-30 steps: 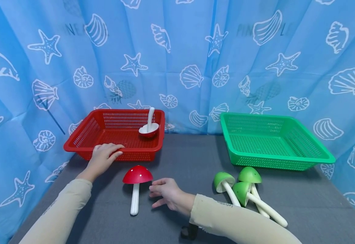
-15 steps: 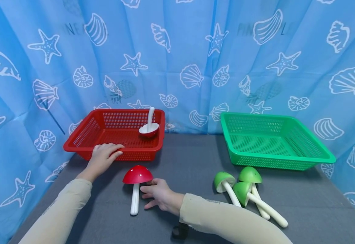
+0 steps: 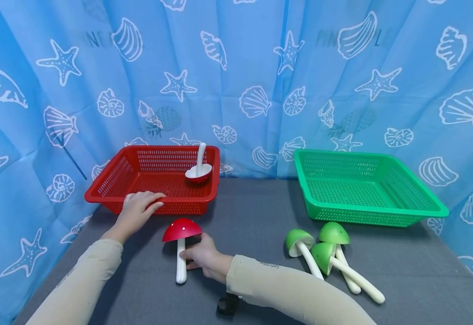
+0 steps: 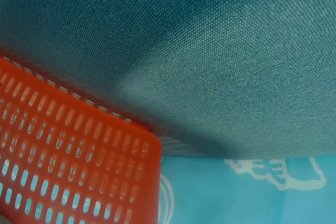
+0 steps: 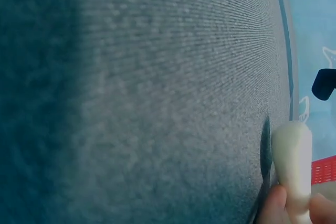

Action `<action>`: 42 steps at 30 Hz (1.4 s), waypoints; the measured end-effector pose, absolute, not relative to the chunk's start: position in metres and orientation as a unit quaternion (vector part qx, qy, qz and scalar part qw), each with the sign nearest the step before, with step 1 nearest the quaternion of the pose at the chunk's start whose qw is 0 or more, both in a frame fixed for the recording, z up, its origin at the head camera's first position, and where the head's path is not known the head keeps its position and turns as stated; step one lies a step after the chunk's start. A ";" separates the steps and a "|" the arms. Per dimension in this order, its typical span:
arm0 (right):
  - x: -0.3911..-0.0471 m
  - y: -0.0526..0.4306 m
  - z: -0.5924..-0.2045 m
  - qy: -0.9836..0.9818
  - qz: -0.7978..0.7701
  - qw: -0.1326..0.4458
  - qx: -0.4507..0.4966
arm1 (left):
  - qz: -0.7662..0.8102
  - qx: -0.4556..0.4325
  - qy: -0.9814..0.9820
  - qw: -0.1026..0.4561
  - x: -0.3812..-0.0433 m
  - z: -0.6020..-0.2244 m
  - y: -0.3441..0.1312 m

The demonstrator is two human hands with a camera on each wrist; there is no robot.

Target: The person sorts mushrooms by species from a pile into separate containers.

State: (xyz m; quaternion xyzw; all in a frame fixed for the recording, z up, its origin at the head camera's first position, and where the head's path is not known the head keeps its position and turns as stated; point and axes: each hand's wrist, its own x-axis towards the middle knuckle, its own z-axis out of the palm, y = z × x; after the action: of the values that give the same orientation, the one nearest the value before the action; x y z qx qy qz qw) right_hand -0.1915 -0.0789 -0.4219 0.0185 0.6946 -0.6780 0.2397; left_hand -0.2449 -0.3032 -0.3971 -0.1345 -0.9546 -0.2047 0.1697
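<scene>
My right hand point(image 3: 207, 256) pinches the white stem of a red-capped toy mushroom point(image 3: 182, 229) with white dots. In the right wrist view the stem's rounded end point(image 5: 292, 148) stands out between thumb and fingertip, close over the cloth with its shadow beside it. My left hand point(image 3: 135, 211) grips the front rim of a red plastic basket point(image 3: 191, 205), fingers over the edge and thumb on the outer side. A second red mushroom point(image 3: 199, 174) lies upside down in that basket, stem up. In the left wrist view the basket's slotted wall point(image 4: 84, 150) shows.
A green basket point(image 3: 376, 210) stands at the back right. In front of it several green-capped mushrooms point(image 3: 334, 234) lie in a loose pile, near my right sleeve. Dark grey cloth point(image 3: 256, 203) covers the table, and a blue shell-print curtain point(image 3: 236, 81) hangs behind.
My right hand has moved left to the red mushroom and taken hold of its stem. The mushroom has shifted slightly. The left hand stays on the red basket's rim.
</scene>
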 end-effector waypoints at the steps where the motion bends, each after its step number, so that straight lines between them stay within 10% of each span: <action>1: -0.192 -0.079 -0.422 0.698 -0.674 0.241 0.019 | -0.205 -0.134 -0.955 0.170 -0.245 -0.397 -0.303; 42: -0.217 -0.033 -0.339 0.640 -0.722 0.264 -0.023 | -0.208 -0.129 -0.954 0.175 -0.245 -0.399 -0.304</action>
State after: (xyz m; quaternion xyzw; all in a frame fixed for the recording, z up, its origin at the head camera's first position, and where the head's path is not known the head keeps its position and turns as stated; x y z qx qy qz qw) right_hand -0.2169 -0.0326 -0.3390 -0.0233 0.6395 -0.7216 0.2640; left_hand -0.2454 -0.3036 -0.3989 -0.1295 -0.9536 -0.2080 0.1749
